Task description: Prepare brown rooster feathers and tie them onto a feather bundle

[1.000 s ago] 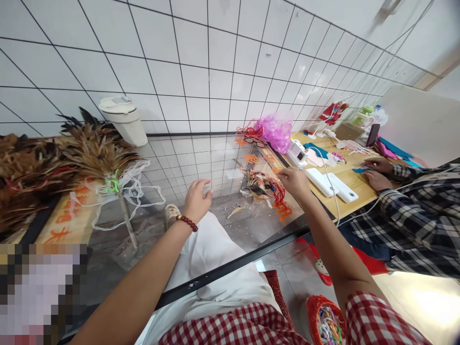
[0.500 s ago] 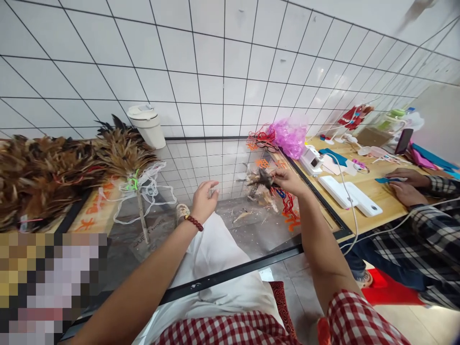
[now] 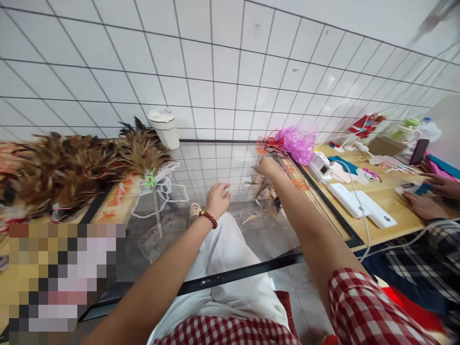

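Observation:
My left hand (image 3: pixel 217 199) hovers over the glass table top (image 3: pixel 230 158), its fingers loosely bent and the thumb apart; I see nothing in it. A beaded bracelet circles that wrist. Farther right, my right hand (image 3: pixel 269 167) has its fingers curled in, just above a small heap of loose feathers (image 3: pixel 266 191). Whatever its fingers may hold is hidden by the hand. Left of my left hand lies a feather duster (image 3: pixel 142 151) with brown feathers, a pale stick (image 3: pixel 157 211), a green tie (image 3: pixel 149 179) and white plastic string (image 3: pixel 167 184).
A large pile of brown feather bundles (image 3: pixel 68 163) covers the far left. Behind the duster stands a white lidded bin (image 3: pixel 165 128). Red cord (image 3: pixel 271 141), glasses and a pink plastic bag (image 3: pixel 298 143) lie at the back. To the right are white power banks (image 3: pixel 361 205), a cable and a co-worker's hands (image 3: pixel 426 203).
The view has shifted left, so things appear farther right. My right hand has moved away from me and up; the dark feather tuft at its fingers no longer shows there. My left hand stays similarly bent.

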Tool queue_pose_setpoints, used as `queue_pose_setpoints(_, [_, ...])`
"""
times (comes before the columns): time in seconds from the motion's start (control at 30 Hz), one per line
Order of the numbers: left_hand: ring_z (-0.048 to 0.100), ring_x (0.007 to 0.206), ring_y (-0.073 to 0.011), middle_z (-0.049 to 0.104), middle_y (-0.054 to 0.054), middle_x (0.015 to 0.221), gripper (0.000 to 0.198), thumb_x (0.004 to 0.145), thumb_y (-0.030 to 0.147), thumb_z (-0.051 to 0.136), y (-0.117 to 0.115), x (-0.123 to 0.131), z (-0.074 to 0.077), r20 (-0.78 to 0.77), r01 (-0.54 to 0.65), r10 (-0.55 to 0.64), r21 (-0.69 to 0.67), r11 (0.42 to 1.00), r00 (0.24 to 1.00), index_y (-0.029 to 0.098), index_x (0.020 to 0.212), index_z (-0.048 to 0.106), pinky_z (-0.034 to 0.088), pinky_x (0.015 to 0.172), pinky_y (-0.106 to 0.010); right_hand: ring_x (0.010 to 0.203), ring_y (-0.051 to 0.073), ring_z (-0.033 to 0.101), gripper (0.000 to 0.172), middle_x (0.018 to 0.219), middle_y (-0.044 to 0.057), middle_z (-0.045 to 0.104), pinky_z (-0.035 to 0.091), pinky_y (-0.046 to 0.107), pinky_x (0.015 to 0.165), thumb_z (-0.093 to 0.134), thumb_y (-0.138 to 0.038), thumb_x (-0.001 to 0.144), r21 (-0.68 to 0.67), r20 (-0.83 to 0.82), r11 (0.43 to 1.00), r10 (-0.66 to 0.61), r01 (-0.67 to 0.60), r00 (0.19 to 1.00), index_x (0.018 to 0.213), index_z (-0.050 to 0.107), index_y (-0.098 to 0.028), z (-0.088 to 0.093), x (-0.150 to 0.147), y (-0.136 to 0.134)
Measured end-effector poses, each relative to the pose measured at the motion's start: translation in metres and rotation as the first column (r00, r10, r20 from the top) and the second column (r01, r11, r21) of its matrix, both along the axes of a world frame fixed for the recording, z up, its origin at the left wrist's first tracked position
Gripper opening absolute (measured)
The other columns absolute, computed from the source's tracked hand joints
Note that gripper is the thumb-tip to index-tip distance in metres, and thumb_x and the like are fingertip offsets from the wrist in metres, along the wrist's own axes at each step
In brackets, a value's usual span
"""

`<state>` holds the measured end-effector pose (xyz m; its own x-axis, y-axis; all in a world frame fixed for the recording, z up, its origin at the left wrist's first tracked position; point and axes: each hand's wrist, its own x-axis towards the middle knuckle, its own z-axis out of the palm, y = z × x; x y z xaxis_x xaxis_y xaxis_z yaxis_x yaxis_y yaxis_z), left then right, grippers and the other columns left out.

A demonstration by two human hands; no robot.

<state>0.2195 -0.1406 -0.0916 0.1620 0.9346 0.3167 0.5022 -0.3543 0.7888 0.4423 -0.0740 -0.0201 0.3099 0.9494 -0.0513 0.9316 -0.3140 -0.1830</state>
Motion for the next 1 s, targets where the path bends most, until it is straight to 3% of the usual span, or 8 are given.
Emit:
queue_pose_setpoints(0.17, [0.063,0.098,-0.0236,0.068,-0.012,0.104,0.021,0.077,0.010,0.059,-0.001,0.000,-0.001,0.018,0.011,-0.011,-0.011,1.000,1.000,0.015,0.095,0.068,0.051,0.089,-0.039,0.103,0.031,0.064,0.020,0.104,0.025,0.068,0.048,0.038,0.085,0.061,-0.021,0.080,-0.012,-0.059,0.999,0.049,-0.050,0.997,0.093,0.069,-0.007,-0.008,-0.012,0.007])
queue_pose_setpoints(0.3, [0.064,0.097,-0.0223,0.068,-0.011,0.103,0.021,0.077,0.009,0.060,0.000,0.001,-0.003,0.103,-0.009,0.011,-0.022,1.000,0.995,0.015,0.096,0.068,0.050,0.090,-0.038,0.091,0.018,0.065,0.017,0.098,0.013,0.070,0.048,0.027,0.079,0.046,-0.022,0.090,0.137,-0.188,0.977,0.187,-0.163,0.964,0.095,0.061,-0.015,-0.001,-0.023,-0.027])
queue_pose_setpoints(0.4, [0.065,0.094,-0.0197,0.069,-0.011,0.102,0.018,0.081,0.012,0.056,0.003,0.001,-0.004,0.248,-0.024,0.043,-0.078,0.997,0.968,0.015,0.095,0.067,0.050,0.088,-0.036,0.068,0.012,0.060,0.017,0.079,0.004,0.066,0.046,0.022,0.063,0.042,-0.032,0.093,0.413,-0.507,0.890,0.402,-0.195,0.763,0.090,0.052,-0.019,-0.004,-0.036,-0.063])
queue_pose_setpoints(0.47, [0.065,0.091,-0.0186,0.070,-0.011,0.099,0.019,0.085,0.016,0.052,0.005,-0.001,-0.003,0.340,-0.032,0.067,-0.110,0.993,0.938,0.014,0.096,0.066,0.051,0.085,-0.034,0.062,0.013,0.055,0.017,0.070,0.001,0.061,0.045,0.023,0.061,0.046,-0.035,0.090,0.555,-0.571,0.819,0.502,-0.146,0.649,0.085,0.051,-0.020,-0.010,-0.045,-0.083])
queue_pose_setpoints(0.6, [0.063,0.089,-0.0168,0.066,-0.011,0.108,0.025,0.086,0.017,0.049,0.001,-0.007,0.003,0.315,-0.063,0.040,0.062,0.996,0.948,0.014,0.106,0.064,0.051,0.082,-0.030,0.076,0.017,0.058,0.014,0.081,0.005,0.065,0.045,0.029,0.074,0.045,-0.024,0.089,0.626,-0.283,0.740,0.509,-0.245,0.813,0.086,0.057,-0.019,-0.023,-0.051,-0.101])
queue_pose_setpoints(0.77, [0.061,0.097,-0.0186,0.060,-0.012,0.122,0.032,0.088,0.022,0.050,-0.013,-0.008,0.014,0.054,0.111,-0.127,0.242,0.964,0.990,0.017,0.119,0.061,0.048,0.091,-0.033,0.084,0.018,0.061,0.021,0.087,0.007,0.067,0.044,0.028,0.078,0.042,-0.018,0.090,0.567,-0.141,0.722,0.558,-0.395,0.818,0.090,0.062,-0.018,-0.031,-0.057,-0.104])
queue_pose_setpoints(0.93, [0.063,0.090,-0.0218,0.070,-0.009,0.092,0.021,0.088,0.026,0.052,-0.015,-0.004,0.012,-0.070,0.193,-0.184,0.153,0.969,0.980,0.019,0.089,0.071,0.048,0.086,-0.034,0.089,0.018,0.062,0.024,0.095,0.008,0.069,0.045,0.028,0.081,0.041,-0.018,0.092,0.523,-0.097,0.672,0.658,-0.524,0.747,0.097,0.065,-0.017,-0.028,-0.065,-0.107])
queue_pose_setpoints(1.0, [0.064,0.078,-0.0197,0.070,-0.006,0.076,0.020,0.086,0.026,0.055,-0.010,-0.004,0.010,0.043,0.141,-0.143,0.041,0.989,0.989,0.019,0.078,0.071,0.049,0.077,-0.032,0.091,0.020,0.062,0.025,0.097,0.009,0.069,0.044,0.030,0.083,0.042,-0.017,0.092,0.482,-0.046,0.723,0.585,-0.495,0.810,0.100,0.066,-0.016,-0.021,-0.057,-0.108])
